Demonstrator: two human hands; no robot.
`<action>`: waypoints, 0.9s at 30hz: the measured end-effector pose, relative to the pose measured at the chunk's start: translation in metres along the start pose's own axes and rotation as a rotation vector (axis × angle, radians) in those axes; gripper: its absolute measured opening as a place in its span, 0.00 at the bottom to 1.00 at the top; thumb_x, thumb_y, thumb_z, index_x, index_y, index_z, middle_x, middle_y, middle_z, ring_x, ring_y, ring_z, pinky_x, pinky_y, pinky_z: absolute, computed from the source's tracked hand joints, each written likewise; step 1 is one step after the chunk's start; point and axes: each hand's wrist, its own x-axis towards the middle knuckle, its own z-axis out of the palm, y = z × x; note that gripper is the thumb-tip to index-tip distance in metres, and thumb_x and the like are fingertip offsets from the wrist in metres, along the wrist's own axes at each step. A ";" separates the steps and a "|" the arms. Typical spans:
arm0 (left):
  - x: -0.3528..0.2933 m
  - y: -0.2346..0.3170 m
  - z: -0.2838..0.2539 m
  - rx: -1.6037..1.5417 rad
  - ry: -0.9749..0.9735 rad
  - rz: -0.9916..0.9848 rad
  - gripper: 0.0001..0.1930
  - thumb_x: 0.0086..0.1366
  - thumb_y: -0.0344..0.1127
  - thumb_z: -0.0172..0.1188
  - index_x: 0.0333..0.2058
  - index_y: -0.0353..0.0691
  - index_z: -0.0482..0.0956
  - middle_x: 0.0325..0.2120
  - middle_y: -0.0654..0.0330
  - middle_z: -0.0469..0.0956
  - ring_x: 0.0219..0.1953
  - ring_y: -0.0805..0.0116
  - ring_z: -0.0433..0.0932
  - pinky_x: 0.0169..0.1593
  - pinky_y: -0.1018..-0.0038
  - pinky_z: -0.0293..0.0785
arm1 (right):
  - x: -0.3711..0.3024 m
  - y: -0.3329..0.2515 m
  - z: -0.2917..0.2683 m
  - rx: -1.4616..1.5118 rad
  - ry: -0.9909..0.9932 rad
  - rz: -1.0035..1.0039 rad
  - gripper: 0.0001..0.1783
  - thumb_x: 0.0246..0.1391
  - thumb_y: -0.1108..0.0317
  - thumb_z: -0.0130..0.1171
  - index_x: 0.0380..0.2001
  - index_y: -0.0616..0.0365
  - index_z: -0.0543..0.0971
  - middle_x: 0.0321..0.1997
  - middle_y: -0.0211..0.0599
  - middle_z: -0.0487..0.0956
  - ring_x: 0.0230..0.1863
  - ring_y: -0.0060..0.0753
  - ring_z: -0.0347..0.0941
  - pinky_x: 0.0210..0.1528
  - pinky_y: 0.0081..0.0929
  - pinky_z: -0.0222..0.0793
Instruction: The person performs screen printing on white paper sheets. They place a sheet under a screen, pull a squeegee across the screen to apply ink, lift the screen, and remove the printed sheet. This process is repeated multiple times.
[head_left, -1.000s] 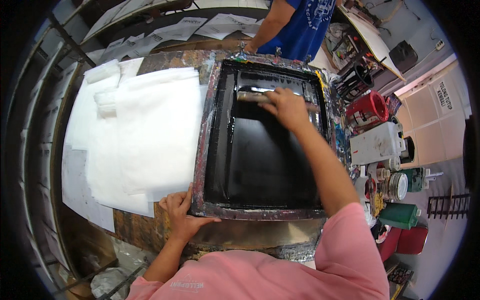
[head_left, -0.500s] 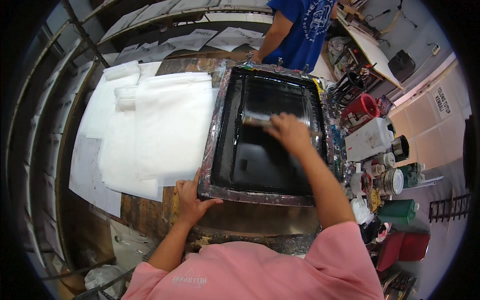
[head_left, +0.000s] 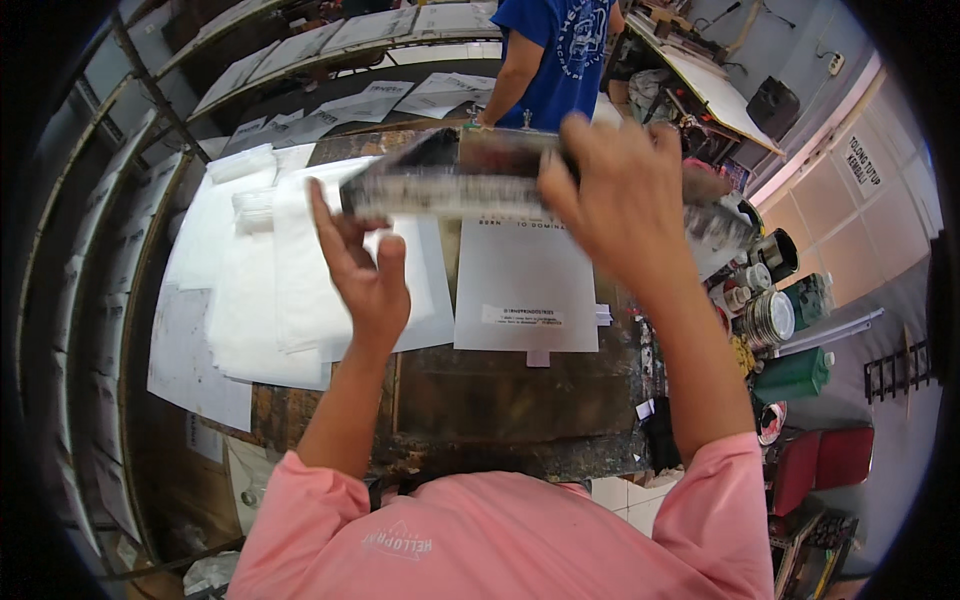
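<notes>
- I judge the step in hand to be raising the screen-printing frame [head_left: 450,192] off the printed sheet [head_left: 525,270]; the frame is tilted up over the sheet's far end, its rim blurred.
- My left hand [head_left: 368,275] is unclenched, fingers spread at the frame's left corner; I can't tell how much weight they bear.
- My right hand [head_left: 620,195] is curled at the rim, but blur hides whether it clasps the frame or something else.
- The next move calls, I think, for a steady lift that keeps the frame off the print, leaving room to reach the sheet.
- The printed sheet lies flat on the stained worktable [head_left: 480,410], a paper tab [head_left: 538,358] at its near edge.
- To the left, white blank sheets [head_left: 310,270] lie in overlapping piles.
- Beyond the table stands a co-worker in a blue T-shirt [head_left: 555,60].
- A drying rack [head_left: 125,260] lines my left; a green jerrycan [head_left: 795,373] and a red chair [head_left: 820,465] are on my right.
</notes>
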 end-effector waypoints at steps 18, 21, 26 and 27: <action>0.055 -0.282 0.085 0.561 -0.600 -0.011 0.09 0.69 0.37 0.69 0.42 0.41 0.86 0.38 0.47 0.85 0.41 0.42 0.84 0.44 0.51 0.78 | 0.123 0.027 -0.029 0.119 -0.289 0.298 0.31 0.68 0.47 0.49 0.13 0.51 0.76 0.11 0.28 0.69 0.16 0.31 0.64 0.39 0.38 0.67; 0.081 -0.244 0.054 0.599 -0.578 -0.212 0.10 0.72 0.37 0.66 0.40 0.35 0.83 0.34 0.46 0.86 0.36 0.45 0.85 0.41 0.54 0.78 | 0.132 0.022 -0.031 0.135 -0.412 0.387 0.30 0.69 0.47 0.48 0.15 0.50 0.76 0.13 0.26 0.70 0.17 0.27 0.62 0.38 0.37 0.67; 0.005 -0.168 -0.090 0.602 -0.202 -0.519 0.13 0.79 0.40 0.61 0.42 0.33 0.79 0.26 0.56 0.82 0.24 0.70 0.78 0.30 0.69 0.74 | 0.081 0.025 -0.001 -0.030 0.040 0.048 0.24 0.68 0.48 0.58 0.38 0.61 0.86 0.35 0.48 0.85 0.39 0.56 0.80 0.52 0.48 0.67; -0.021 -0.159 -0.118 0.490 -0.048 -0.620 0.13 0.80 0.41 0.60 0.42 0.34 0.79 0.25 0.59 0.80 0.23 0.76 0.75 0.29 0.73 0.73 | 0.071 0.025 0.003 -0.044 0.031 0.076 0.25 0.68 0.47 0.58 0.40 0.61 0.87 0.37 0.49 0.86 0.40 0.56 0.81 0.54 0.47 0.67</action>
